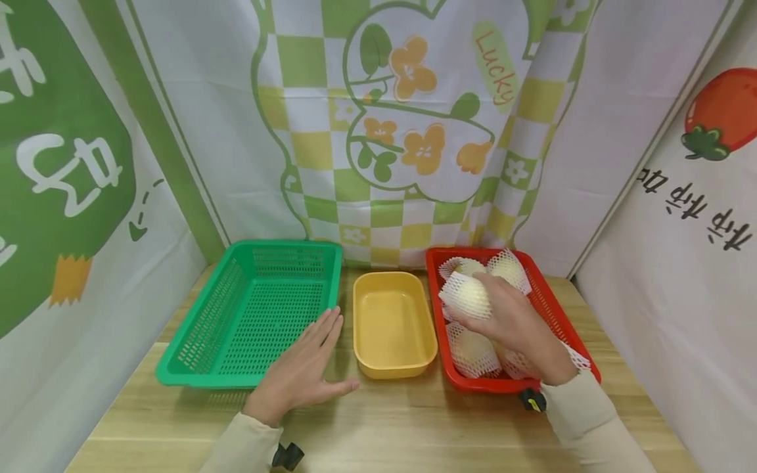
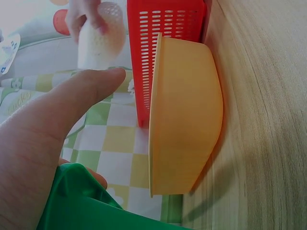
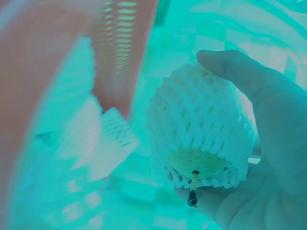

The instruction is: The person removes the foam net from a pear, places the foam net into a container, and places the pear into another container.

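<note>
My right hand grips a pear in a white foam net, raised above the red basket. In the right wrist view, the pear shows a dark-tipped stem at the net's open end, with the thumb along its side. Under and around the hand, several more foam-netted fruits lie in the red basket; the hand hides some of them. My left hand is held with fingers straight at the right front rim of the green basket. Nothing is held in it.
Between the two baskets stands a yellow tub with nothing inside. The green basket's perforated floor shows bare. All three stand on a wooden table, with a checked curtain close behind and printed cloth walls at both sides.
</note>
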A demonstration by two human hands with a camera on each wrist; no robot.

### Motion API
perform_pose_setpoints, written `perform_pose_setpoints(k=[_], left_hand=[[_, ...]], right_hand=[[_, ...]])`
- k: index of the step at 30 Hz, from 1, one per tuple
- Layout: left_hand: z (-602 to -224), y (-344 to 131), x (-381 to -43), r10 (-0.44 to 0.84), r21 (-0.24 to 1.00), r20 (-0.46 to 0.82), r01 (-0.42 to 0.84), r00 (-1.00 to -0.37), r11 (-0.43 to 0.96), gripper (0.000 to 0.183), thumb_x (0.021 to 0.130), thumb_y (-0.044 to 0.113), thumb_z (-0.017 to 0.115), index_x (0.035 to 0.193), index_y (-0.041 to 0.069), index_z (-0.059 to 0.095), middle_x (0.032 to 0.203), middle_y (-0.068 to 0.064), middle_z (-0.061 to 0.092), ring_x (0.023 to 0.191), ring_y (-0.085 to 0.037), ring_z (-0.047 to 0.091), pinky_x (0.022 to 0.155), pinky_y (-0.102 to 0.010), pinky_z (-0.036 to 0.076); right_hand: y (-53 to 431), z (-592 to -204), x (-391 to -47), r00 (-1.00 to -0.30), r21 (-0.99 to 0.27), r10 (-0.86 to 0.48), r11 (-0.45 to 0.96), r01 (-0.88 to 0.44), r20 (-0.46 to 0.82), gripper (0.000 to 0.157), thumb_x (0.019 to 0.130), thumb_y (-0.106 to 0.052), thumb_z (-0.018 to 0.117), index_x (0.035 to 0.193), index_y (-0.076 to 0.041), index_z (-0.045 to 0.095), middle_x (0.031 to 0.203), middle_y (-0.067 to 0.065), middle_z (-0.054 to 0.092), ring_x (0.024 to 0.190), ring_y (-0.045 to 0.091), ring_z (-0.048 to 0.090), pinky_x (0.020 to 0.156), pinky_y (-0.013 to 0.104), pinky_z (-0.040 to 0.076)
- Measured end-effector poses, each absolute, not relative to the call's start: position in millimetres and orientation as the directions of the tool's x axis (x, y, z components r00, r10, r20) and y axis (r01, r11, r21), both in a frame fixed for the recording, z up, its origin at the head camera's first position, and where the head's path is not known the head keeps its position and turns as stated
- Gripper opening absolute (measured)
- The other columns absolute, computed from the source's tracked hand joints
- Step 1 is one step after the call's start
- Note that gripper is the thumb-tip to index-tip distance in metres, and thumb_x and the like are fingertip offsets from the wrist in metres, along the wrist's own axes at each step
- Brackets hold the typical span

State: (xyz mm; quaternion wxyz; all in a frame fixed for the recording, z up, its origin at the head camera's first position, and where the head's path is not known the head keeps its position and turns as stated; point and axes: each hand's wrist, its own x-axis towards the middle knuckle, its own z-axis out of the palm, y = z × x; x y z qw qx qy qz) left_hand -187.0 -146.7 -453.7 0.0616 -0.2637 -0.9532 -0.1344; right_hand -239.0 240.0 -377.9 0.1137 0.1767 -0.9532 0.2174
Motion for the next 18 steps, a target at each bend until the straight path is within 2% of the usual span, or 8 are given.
perform_pose_setpoints(k=[4, 7, 12, 18], left_hand=[[-453.1, -146.9, -186.9, 0.487, 0.222, 0.189, 0.52, -0.853, 0.825, 0.116, 0.091, 0.077, 0.061, 0.166, -0.003, 0.021, 0.177, -0.016, 0.011, 0.165, -0.035, 0.018, 0.132, -0.05, 0.027], [-452.5, -146.7, -186.7, 0.488, 0.218, 0.19, 0.521, -0.852, 0.825, 0.116, 0.091, 0.076, 0.061, 0.165, -0.003, 0.022, 0.177, -0.017, 0.012, 0.165, -0.035, 0.018, 0.132, -0.05, 0.027], [-452.2, -146.8, -186.7, 0.492, 0.203, 0.195, 0.525, -0.849, 0.826, 0.116, 0.09, 0.076, 0.062, 0.165, -0.004, 0.024, 0.177, -0.017, 0.013, 0.164, -0.035, 0.019, 0.132, -0.049, 0.027], [-452.8, -147.5, -187.0, 0.492, 0.195, 0.192, 0.525, -0.849, 0.829, 0.117, 0.09, 0.077, 0.062, 0.165, -0.004, 0.023, 0.177, -0.018, 0.013, 0.164, -0.035, 0.019, 0.132, -0.049, 0.027]], right_hand=[[227.7, -366.4, -232.6, -0.886, -0.353, -0.344, 0.824, -0.443, 0.31, 0.08, 0.082, -0.038, 0.091, 0.146, -0.01, 0.052, 0.128, 0.013, 0.067, 0.105, 0.03, 0.067, 0.08, 0.047, 0.066], [218.9, -361.6, -225.8, -0.861, -0.333, -0.389, 0.805, -0.49, 0.326, 0.08, 0.08, -0.03, 0.093, 0.145, -0.004, 0.053, 0.131, 0.015, 0.067, 0.106, 0.031, 0.068, 0.083, 0.049, 0.066], [201.7, -359.5, -215.5, -0.81, -0.301, -0.468, 0.763, -0.572, 0.353, 0.08, 0.079, -0.027, 0.093, 0.144, -0.001, 0.054, 0.137, 0.016, 0.066, 0.116, 0.033, 0.067, 0.093, 0.052, 0.064], [181.9, -361.6, -199.8, -0.794, -0.305, -0.521, 0.737, -0.603, 0.312, 0.081, 0.078, -0.033, 0.093, 0.145, -0.007, 0.054, 0.135, 0.01, 0.066, 0.111, 0.024, 0.066, 0.091, 0.044, 0.063]])
